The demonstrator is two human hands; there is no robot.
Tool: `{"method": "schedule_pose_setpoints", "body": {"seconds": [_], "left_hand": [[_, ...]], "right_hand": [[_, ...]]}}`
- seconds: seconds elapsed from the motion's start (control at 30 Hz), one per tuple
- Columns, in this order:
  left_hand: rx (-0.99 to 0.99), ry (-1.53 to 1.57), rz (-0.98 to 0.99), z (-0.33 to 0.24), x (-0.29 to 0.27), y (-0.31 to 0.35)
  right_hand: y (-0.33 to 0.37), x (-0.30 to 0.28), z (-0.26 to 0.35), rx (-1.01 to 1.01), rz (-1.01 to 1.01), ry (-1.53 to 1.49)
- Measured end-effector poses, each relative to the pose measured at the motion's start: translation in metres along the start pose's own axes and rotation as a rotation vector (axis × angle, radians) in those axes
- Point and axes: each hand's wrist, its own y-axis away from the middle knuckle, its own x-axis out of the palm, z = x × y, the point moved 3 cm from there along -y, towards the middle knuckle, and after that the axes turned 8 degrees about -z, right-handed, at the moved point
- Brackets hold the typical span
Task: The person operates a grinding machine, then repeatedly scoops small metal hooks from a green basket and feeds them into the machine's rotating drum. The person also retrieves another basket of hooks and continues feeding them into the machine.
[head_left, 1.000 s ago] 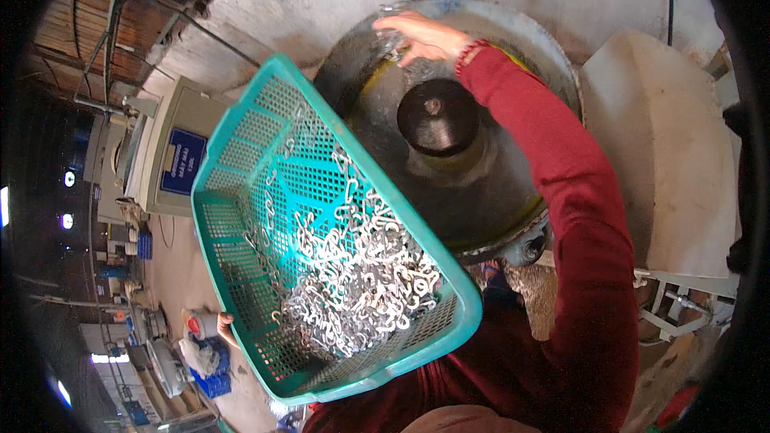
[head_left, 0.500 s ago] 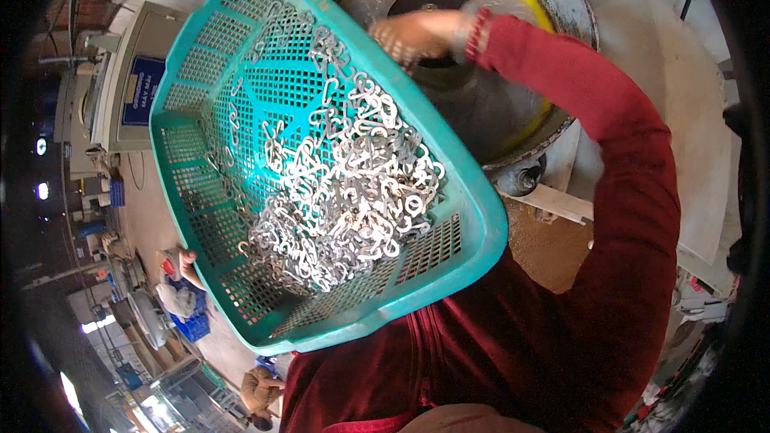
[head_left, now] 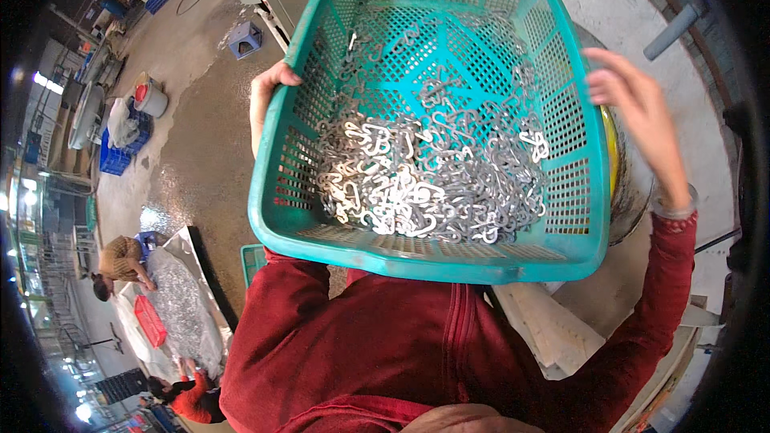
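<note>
A green plastic basket [head_left: 425, 266] with lattice sides is held up in front of my body. Small S-shaped metal hooks [head_left: 449, 184] cover its bottom, piled thickest toward the near side. My left hand [head_left: 270, 100] is closed on the basket's left rim, its thumb over the edge. Just beyond the right rim is my right hand [head_left: 634, 100], fingers stretched out and slightly blurred, holding nothing. Whether its fingertips touch the rim I cannot tell.
Behind the basket's right side shows part of a round tub with a yellow lining [head_left: 616, 152]. A small stool [head_left: 245, 38], a white bucket [head_left: 152, 100] and a blue crate [head_left: 115, 159] stand to the left. Two people work at a table heaped with shiny pieces [head_left: 180, 297].
The basket has swung from a tilt to nearly level and moved right. My right hand has left the tub and come to the basket's right side. The view has turned toward the floor at left.
</note>
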Motion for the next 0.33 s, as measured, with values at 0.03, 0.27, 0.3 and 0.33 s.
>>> {"method": "schedule_pose_setpoints", "body": {"seconds": [0.03,0.27,0.3,0.33], "left_hand": [[0.027,0.019,0.015,0.000,-0.002,-0.004],[0.163,-0.142,-0.032,0.014,-0.029,-0.005],[0.079,-0.108,0.025,0.015,-0.036,-0.004],[0.169,-0.162,0.084,0.017,-0.039,-0.009]], "right_hand": [[-0.008,0.023,0.021,-0.114,0.092,-0.048],[-0.081,0.245,0.077,0.108,0.611,0.381],[-0.073,0.257,0.079,0.235,0.618,0.453],[-0.063,0.278,0.092,0.104,0.671,0.462]]}}
